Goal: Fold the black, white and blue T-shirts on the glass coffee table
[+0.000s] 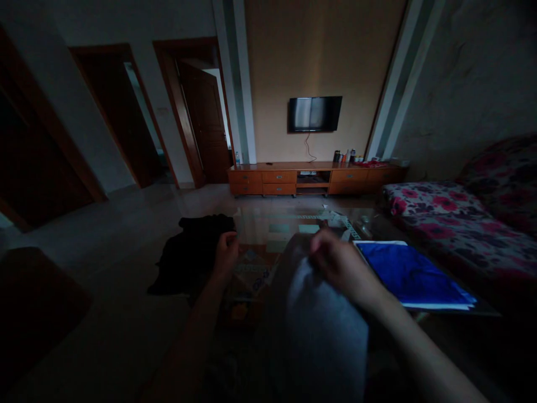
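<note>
Grey cloth (325,330), which looks like a garment, hangs in front of me over the glass table (251,215). Its upper edge is pinched in my right hand (335,260), and the rest drapes down toward the bottom of the view. My left hand (227,254) is raised to the left of the cloth, apart from it, with fingers curled together; the dim light hides whether anything is in them. Just behind that hand lies a black cloth (184,254) at the table's left end. Folded blue fabric (413,271) rests on the table to the right of my right hand.
A low wooden cabinet (279,179) with bottles (346,157) on it stands along the far wall under a television (314,115). On the right is a flowered sofa (436,201). A wooden door (203,120) stands ajar at the left.
</note>
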{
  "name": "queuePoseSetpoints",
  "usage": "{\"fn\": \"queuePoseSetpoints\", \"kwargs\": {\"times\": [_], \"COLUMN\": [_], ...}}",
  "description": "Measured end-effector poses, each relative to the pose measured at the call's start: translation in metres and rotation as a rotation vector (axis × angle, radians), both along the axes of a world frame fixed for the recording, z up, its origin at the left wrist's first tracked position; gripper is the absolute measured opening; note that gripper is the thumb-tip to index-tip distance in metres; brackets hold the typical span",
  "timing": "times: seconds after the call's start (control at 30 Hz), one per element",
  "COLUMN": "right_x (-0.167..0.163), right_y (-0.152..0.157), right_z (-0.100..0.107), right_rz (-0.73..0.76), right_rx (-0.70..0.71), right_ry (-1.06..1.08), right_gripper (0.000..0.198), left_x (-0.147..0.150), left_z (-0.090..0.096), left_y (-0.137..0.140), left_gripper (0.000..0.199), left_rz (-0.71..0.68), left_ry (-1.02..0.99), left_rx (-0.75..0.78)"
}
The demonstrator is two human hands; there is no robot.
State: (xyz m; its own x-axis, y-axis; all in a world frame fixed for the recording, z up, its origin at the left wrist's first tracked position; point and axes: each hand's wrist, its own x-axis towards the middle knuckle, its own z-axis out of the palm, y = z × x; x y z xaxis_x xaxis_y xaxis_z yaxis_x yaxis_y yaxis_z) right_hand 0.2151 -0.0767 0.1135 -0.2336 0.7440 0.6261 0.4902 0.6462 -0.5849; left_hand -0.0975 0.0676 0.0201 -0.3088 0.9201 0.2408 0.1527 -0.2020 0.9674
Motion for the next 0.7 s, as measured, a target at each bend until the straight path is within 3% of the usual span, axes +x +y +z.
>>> {"fn": "queuePoseSetpoints", "kwargs": {"times": [0.03,0.07,0.1,0.13,0.23,0.27,0.3,0.43,0.47,0.5,0.53,0.63,0.67,0.7], "right_x": [-0.012,-0.022,-0.028,-0.031,-0.033,-0.034,-0.036,-0.047,-0.048,-0.046,-0.044,-0.033,-0.031,-0.03], "right_y": [0.004,0.008,0.011,0.014,0.016,0.014,0.012,0.009,0.012,0.016,0.021,0.033,0.034,0.031], "right_z": [-0.007,-0.011,-0.012,-0.01,-0.003,-0.004,-0.008,-0.037,-0.041,-0.042,-0.04,-0.021,-0.014,-0.008], "right_rz": [0.276,0.42,0.418,0.319,-0.184,-0.217,-0.14,0.588,0.649,0.605,0.464,-0.126,-0.176,-0.113], "right_rx": [-0.187,-0.302,-0.333,-0.297,0.001,0.016,-0.054,-0.576,-0.617,-0.589,-0.5,-0.098,-0.054,-0.094], "right_ry": [-0.154,-0.196,-0.119,0.034,0.584,0.63,0.573,-0.055,-0.1,-0.042,0.1,0.58,0.598,0.534], "right_gripper": [0.004,0.004,0.009,0.015,0.023,0.023,0.021,0.027,0.031,0.033,0.033,0.033,0.034,0.032], "left_x": [-0.001,-0.002,-0.003,-0.004,-0.005,-0.005,-0.004,0.006,0.009,0.013,0.016,0.027,0.031,0.035], "left_z": [0.002,0.003,0.005,0.007,0.014,0.016,0.019,0.029,0.032,0.035,0.039,0.06,0.069,0.078], "left_y": [0.0,0.001,0.001,0.001,0.0,-0.001,-0.003,-0.012,-0.015,-0.019,-0.024,-0.047,-0.057,-0.068], "left_gripper": [0.026,0.025,0.025,0.024,0.024,0.024,0.023,0.022,0.023,0.024,0.026,0.034,0.039,0.046], "left_rz": [-0.001,0.001,0.001,0.0,-0.009,-0.014,-0.02,-0.101,-0.142,-0.192,-0.259,-0.54,-0.643,-0.735], "left_ry": [-0.007,-0.014,-0.022,-0.03,-0.039,-0.036,-0.031,0.006,0.011,0.011,0.008,0.028,0.064,0.12], "left_rx": [0.012,0.029,0.052,0.079,0.144,0.154,0.158,0.144,0.141,0.139,0.132,0.08,0.054,0.023]}}
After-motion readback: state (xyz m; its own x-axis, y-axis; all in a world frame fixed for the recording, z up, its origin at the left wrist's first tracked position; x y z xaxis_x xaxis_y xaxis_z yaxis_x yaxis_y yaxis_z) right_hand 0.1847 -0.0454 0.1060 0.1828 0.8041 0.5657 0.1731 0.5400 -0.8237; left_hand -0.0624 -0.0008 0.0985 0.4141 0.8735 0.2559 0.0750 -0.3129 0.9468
